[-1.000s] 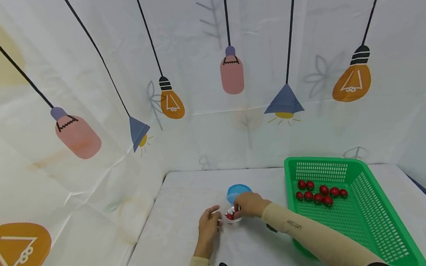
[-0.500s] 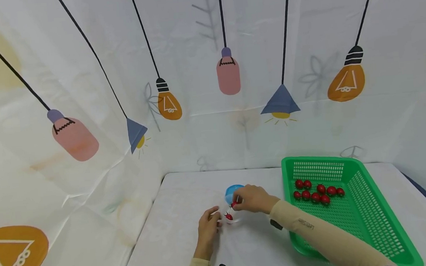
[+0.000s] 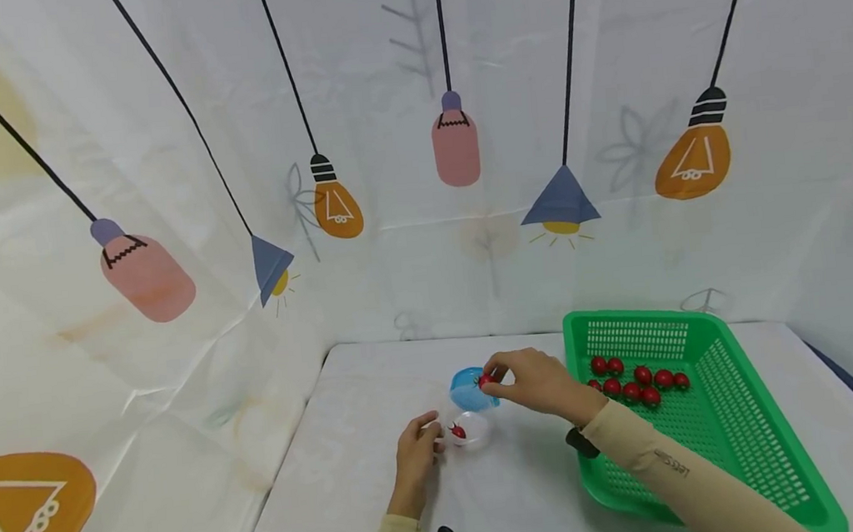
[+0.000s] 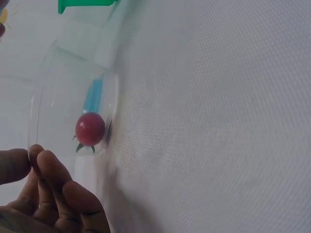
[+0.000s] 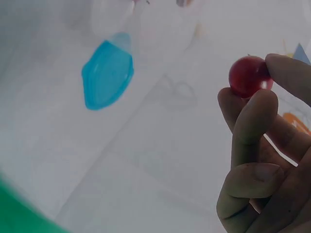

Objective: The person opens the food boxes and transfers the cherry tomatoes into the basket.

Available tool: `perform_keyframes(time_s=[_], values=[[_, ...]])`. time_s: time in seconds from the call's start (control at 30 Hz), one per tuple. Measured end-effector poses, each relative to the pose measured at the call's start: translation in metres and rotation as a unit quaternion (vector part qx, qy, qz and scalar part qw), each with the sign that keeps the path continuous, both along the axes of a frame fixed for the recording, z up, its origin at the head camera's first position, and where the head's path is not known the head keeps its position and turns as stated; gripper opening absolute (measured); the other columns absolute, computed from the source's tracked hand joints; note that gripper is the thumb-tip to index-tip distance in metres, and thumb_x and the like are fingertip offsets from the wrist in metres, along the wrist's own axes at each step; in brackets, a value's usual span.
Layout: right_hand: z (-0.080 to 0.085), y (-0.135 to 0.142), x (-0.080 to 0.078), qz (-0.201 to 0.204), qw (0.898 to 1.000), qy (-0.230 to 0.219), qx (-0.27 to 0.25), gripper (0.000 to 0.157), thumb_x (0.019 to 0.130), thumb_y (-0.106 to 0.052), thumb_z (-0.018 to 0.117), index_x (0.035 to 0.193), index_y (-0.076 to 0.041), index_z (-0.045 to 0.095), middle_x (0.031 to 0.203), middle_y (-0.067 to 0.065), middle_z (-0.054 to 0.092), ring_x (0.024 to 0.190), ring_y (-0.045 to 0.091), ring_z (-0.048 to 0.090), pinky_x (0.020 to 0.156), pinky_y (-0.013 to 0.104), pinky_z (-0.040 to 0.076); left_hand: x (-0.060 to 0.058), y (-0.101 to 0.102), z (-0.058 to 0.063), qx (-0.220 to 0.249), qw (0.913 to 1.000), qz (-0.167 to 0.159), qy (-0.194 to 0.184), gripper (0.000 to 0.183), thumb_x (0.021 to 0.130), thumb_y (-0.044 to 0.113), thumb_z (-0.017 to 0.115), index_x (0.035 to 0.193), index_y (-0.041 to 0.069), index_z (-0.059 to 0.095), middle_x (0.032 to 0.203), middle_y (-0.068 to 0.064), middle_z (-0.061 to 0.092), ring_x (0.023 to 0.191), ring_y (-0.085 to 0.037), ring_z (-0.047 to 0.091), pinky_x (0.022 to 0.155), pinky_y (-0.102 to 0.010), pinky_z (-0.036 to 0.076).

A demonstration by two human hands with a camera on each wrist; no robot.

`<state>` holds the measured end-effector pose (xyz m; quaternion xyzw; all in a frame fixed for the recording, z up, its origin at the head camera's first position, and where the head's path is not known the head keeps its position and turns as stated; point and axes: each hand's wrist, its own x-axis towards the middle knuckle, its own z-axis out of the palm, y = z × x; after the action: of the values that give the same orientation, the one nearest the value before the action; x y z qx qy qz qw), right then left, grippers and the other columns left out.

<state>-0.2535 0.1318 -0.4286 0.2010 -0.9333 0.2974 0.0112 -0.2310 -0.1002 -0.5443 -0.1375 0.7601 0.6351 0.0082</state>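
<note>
A cherry tomato (image 5: 249, 76) is pinched between the thumb and fingertips of my right hand (image 3: 544, 382). In the head view it is raised in front of the blue lid-like dish (image 3: 470, 390). My left hand (image 3: 415, 451) pinches the rim of a small clear plastic bowl (image 3: 475, 429) between thumb and finger, as the left wrist view shows. Inside that bowl lies one cherry tomato (image 4: 90, 129) with green sepals. The blue piece (image 5: 108, 75) rests on the white table just behind the bowl.
A large green plastic basket (image 3: 777, 422) stands on the right of the table, below my right forearm. Several cherry tomatoes (image 3: 642, 376) lie in its far part. A white curtain with printed lamps (image 3: 455, 151) hangs behind the table and at its left.
My right hand has lifted a cherry tomato out of the clear bowl and moved up and right with it, toward the basket. One tomato is left in the bowl. My left hand stays put.
</note>
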Motion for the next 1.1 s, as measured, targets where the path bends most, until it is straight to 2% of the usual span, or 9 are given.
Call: perform_keyframes(time_s=[0.2, 0.43, 0.7, 0.8, 0.9, 0.93, 1.03, 1.1], values=[[0.007, 0.021, 0.007, -0.017, 0.999, 0.041, -0.002, 0.027, 0.091, -0.044, 0.073, 0.108, -0.023, 0.073, 0.093, -0.012, 0.071, 0.068, 0.005, 0.055, 0.059, 0.028, 0.047, 0.000, 0.001, 0.001, 0.002, 1.0000, -0.001, 0.002, 0.035, 0.100, 0.019, 0.057, 0.130, 0.003, 0.063, 0.097, -0.008, 0.068, 0.078, -0.019, 0.061, 0.069, -0.032, 0.048], [0.011, 0.060, 0.013, -0.058, 0.995, 0.084, 0.011, 0.028, 0.092, -0.044, 0.073, 0.107, -0.021, 0.074, 0.093, -0.009, 0.072, 0.067, 0.005, 0.054, 0.056, 0.028, 0.045, 0.000, 0.003, 0.002, -0.004, 1.0000, -0.005, -0.007, 0.035, 0.100, 0.021, 0.057, 0.131, 0.005, 0.063, 0.098, -0.006, 0.068, 0.081, -0.020, 0.061, 0.070, -0.031, 0.047], [0.009, 0.112, 0.016, -0.084, 0.993, 0.084, 0.005, 0.034, 0.094, -0.052, 0.067, 0.110, -0.023, 0.073, 0.100, -0.005, 0.074, 0.067, 0.004, 0.058, 0.053, 0.031, 0.044, 0.003, 0.004, 0.002, -0.005, 1.0000, 0.000, -0.009, 0.035, 0.100, 0.022, 0.058, 0.131, 0.005, 0.063, 0.099, -0.007, 0.067, 0.080, -0.021, 0.061, 0.072, -0.032, 0.048], [0.006, 0.134, 0.016, -0.112, 0.990, 0.085, 0.015, 0.040, 0.095, -0.056, 0.063, 0.113, -0.022, 0.073, 0.101, -0.003, 0.074, 0.057, 0.006, 0.053, 0.046, 0.030, 0.039, 0.002, 0.005, 0.002, -0.003, 1.0000, -0.003, -0.009, 0.035, 0.101, 0.023, 0.058, 0.131, 0.005, 0.063, 0.099, -0.007, 0.067, 0.081, -0.021, 0.061, 0.072, -0.032, 0.048], [0.002, 0.157, 0.017, -0.149, 0.986, 0.074, 0.030, 0.051, 0.095, -0.061, 0.060, 0.118, -0.018, 0.072, 0.084, -0.001, 0.071, 0.049, 0.011, 0.046, 0.040, 0.031, 0.032, 0.001, 0.006, 0.002, -0.001, 0.9999, -0.005, -0.009, 0.035, 0.101, 0.022, 0.058, 0.131, 0.005, 0.063, 0.099, -0.007, 0.067, 0.081, -0.020, 0.061, 0.071, -0.032, 0.048], [0.000, 0.164, 0.017, -0.160, 0.984, 0.071, 0.033, 0.053, 0.095, -0.061, 0.059, 0.118, -0.016, 0.071, 0.084, 0.000, 0.071, 0.049, 0.012, 0.045, 0.040, 0.032, 0.032, 0.001, 0.007, 0.002, -0.002, 1.0000, -0.006, -0.007, 0.035, 0.101, 0.022, 0.058, 0.131, 0.005, 0.063, 0.099, -0.007, 0.067, 0.080, -0.020, 0.061, 0.071, -0.032, 0.048], [-0.005, 0.182, 0.018, -0.173, 0.982, 0.062, 0.037, 0.055, 0.095, -0.061, 0.059, 0.119, -0.013, 0.071, 0.087, 0.007, 0.072, 0.060, 0.015, 0.055, 0.043, 0.033, 0.037, 0.000, 0.007, 0.001, -0.003, 0.9999, -0.007, -0.009, 0.034, 0.100, 0.021, 0.058, 0.130, 0.005, 0.064, 0.098, -0.007, 0.067, 0.080, -0.020, 0.061, 0.070, -0.031, 0.048], [-0.007, 0.192, 0.019, -0.173, 0.983, 0.057, 0.035, 0.055, 0.095, -0.059, 0.060, 0.118, -0.010, 0.071, 0.103, 0.013, 0.073, 0.069, 0.018, 0.061, 0.047, 0.034, 0.041, 0.000, 0.008, 0.001, -0.004, 0.9999, -0.008, -0.009, 0.034, 0.100, 0.021, 0.058, 0.130, 0.005, 0.064, 0.097, -0.006, 0.067, 0.080, -0.019, 0.060, 0.070, -0.032, 0.048]])
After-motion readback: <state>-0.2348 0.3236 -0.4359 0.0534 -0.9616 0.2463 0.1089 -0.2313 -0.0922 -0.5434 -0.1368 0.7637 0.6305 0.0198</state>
